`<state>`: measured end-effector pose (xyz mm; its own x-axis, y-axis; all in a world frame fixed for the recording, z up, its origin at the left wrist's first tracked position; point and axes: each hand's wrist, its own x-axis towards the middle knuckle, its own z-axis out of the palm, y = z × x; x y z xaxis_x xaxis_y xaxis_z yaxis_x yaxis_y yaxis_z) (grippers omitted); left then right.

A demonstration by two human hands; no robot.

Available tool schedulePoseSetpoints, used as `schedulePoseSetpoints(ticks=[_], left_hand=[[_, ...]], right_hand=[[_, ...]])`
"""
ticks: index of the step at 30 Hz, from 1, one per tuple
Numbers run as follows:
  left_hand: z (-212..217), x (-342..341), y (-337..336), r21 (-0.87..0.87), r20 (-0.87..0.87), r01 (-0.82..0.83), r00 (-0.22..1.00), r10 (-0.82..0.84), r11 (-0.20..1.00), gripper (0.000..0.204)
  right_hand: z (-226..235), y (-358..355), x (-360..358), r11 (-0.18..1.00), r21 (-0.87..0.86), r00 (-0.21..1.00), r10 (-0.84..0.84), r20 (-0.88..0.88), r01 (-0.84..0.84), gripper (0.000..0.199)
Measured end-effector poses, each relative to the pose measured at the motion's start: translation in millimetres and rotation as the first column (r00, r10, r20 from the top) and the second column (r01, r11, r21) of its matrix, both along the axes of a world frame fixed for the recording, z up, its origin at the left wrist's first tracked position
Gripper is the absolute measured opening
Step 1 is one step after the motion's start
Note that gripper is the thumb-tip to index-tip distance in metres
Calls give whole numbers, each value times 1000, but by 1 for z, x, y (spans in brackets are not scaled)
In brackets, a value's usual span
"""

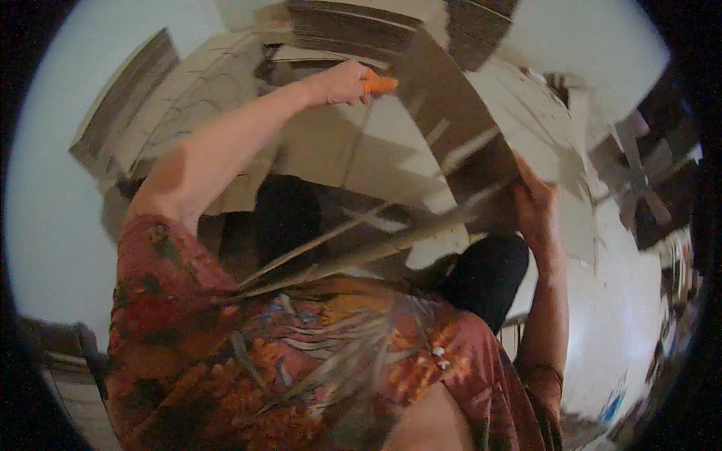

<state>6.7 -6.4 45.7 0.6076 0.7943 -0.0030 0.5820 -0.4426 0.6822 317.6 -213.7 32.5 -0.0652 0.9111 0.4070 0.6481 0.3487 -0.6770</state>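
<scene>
The left hand [342,81] is closed around an orange-handled tool [378,84], most likely a cutter, though its tip is too blurred to tell, held high against a large flattened cardboard sheet [421,128]. The right hand [534,203] grips the lower right edge of that same sheet, fingers wrapped over the edge, so the cardboard tilts between the two hands above the person's patterned red shirt [301,353]. More flattened cardboard lies spread beneath and to the left [188,98], and a stack of folded cardboard [353,26] sits at the far edge. The pale floor [45,188] shows open room to the left and at the far right; the near right side is cluttered with dark scraps [654,203].
</scene>
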Motion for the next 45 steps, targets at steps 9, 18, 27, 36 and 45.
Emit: schedulePoseSetpoints(ticks=[9, 18, 27, 36, 45], left_hand=[[-33, -283, 58, 860, -236, -376, 305, 923, 344, 62], [9, -288, 27, 726, -449, -454, 256, 856, 516, 56], [12, -264, -23, 719, -533, -266, 382, 755, 642, 39], [11, -228, 4, 783, -470, -146, 497, 729, 605, 10], [-77, -91, -58, 612, -664, 180, 645, 378, 770, 12]], right_hand=[[7, 38, -13, 917, -319, 950, -154, 272, 240, 42], [-2, 55, -16, 914, -322, 917, -113, 382, 246, 41], [-2, 36, -5, 942, -274, 916, -73, 395, 193, 24], [-9, 20, -3, 975, -189, 957, -61, 284, 118, 12], [-28, 2, 9, 990, -58, 963, -108, 246, 126, 10]])
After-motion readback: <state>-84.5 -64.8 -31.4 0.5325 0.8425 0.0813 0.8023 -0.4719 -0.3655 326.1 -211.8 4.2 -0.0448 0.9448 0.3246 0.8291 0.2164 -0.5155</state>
